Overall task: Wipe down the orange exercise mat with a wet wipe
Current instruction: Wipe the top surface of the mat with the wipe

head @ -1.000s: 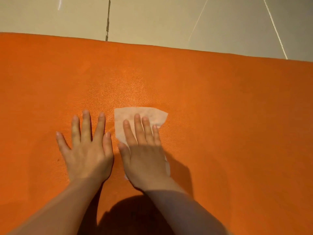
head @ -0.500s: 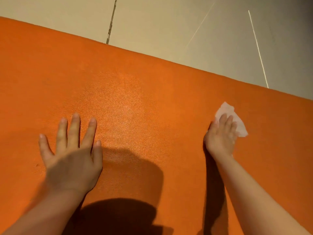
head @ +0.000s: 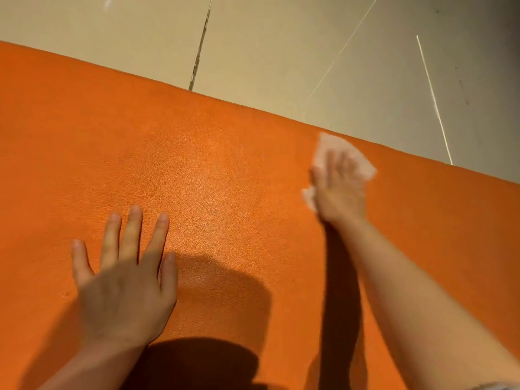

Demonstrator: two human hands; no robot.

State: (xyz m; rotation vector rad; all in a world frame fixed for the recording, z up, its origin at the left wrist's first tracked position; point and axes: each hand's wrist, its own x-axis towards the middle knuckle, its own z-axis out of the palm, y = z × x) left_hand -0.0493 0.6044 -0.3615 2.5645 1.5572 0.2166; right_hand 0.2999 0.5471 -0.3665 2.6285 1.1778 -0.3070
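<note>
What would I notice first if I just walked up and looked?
The big orange mat fills most of the view, lying on pale floor tiles. Near its far edge, the right hand presses a white wet wipe flat. The left hand rests spread on the mat, nearer.

Floor's a pale beige tile, pretty smooth, filling the far part of the view. There's a dark grout line running from near to far, left of centre, and it looks a bit grimy and chipped in spots. Over on the right a couple of thin bright streaks cross the tiles at angles, can't tell if they're scratches or light. Lighting is warm and yellowish, and the far right corner drops off into grey shade. A few small dark specks sit on the tile out there too.
</note>
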